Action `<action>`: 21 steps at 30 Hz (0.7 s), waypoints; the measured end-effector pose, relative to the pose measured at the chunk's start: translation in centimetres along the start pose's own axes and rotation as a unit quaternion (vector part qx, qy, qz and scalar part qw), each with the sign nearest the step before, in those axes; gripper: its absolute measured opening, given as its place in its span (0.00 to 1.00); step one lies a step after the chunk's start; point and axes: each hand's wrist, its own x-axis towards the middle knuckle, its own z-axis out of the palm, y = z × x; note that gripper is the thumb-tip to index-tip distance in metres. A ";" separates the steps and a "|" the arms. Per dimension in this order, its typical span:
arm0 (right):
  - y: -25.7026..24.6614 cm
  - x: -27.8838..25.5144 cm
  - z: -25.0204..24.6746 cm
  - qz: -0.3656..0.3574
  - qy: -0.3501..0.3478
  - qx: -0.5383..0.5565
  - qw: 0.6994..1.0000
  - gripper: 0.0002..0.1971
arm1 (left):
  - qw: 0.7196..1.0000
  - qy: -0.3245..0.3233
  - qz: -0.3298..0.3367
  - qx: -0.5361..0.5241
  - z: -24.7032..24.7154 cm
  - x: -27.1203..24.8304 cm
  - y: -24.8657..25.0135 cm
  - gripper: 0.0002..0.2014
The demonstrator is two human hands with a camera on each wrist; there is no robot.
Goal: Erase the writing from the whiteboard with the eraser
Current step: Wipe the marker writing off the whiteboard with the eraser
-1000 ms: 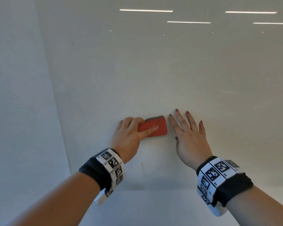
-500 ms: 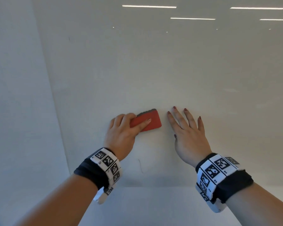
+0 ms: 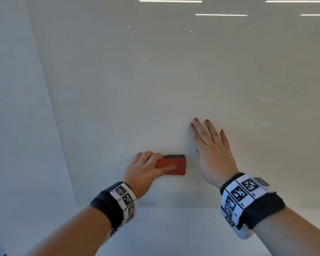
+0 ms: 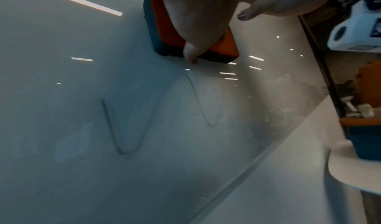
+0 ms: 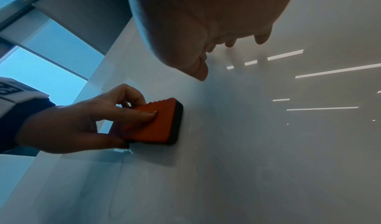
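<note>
A glossy whiteboard point(image 3: 174, 80) fills the head view. My left hand point(image 3: 146, 169) grips a red eraser point(image 3: 174, 166) with a dark felt face and presses it flat on the board's lower middle. The same eraser point(image 4: 164, 36) shows in the left wrist view, and as the eraser point(image 5: 156, 123) in the right wrist view. Below it in the left wrist view run faint grey zigzag pen strokes point(image 4: 123, 129). My right hand point(image 3: 211, 146) lies flat on the board just right of the eraser, fingers straight and spread, holding nothing.
The board's left edge point(image 3: 63, 154) meets a plain white wall. Its bottom edge point(image 3: 174, 206) sits above a white surface. Ceiling lights reflect at the board's top. In the left wrist view, a round white table point(image 4: 350, 170) with a blue bin stands to the right.
My left hand has slid the eraser down the board and levelled it. The right hand has stayed flat on the board.
</note>
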 end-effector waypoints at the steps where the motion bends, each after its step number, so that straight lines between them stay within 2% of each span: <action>1: 0.0 -0.1 0.2 -0.003 0.000 0.000 1.000 0.38 | 1.000 0.011 -0.009 0.002 -0.2 -0.2 -0.4 0.35; 6: 0.1 -1.1 1.2 -0.028 0.004 -0.008 1.000 0.40 | 0.986 0.094 -0.138 0.002 -3.3 2.7 -1.6 0.31; 8: 0.3 -1.4 1.3 -0.037 0.001 -0.018 0.999 0.39 | 0.982 0.103 -0.159 0.001 -4.4 4.6 -1.9 0.29; 11: 0.6 -1.7 1.2 -0.044 0.000 -0.017 0.999 0.39 | 0.987 0.094 -0.131 -0.010 -3.6 4.9 -0.8 0.29; 14: 0.8 -1.9 1.2 -0.050 -0.007 -0.015 0.999 0.37 | 0.995 0.060 -0.080 -0.008 -0.5 2.2 1.2 0.31; 17: 1.2 -1.9 1.1 -0.057 -0.008 -0.020 0.998 0.35 | 0.995 0.048 -0.087 -0.008 1.8 -0.7 2.1 0.28; 21: 1.6 -1.8 0.9 -0.066 -0.031 -0.036 0.997 0.37 | 0.998 0.011 -0.058 -0.005 3.0 -3.9 1.9 0.26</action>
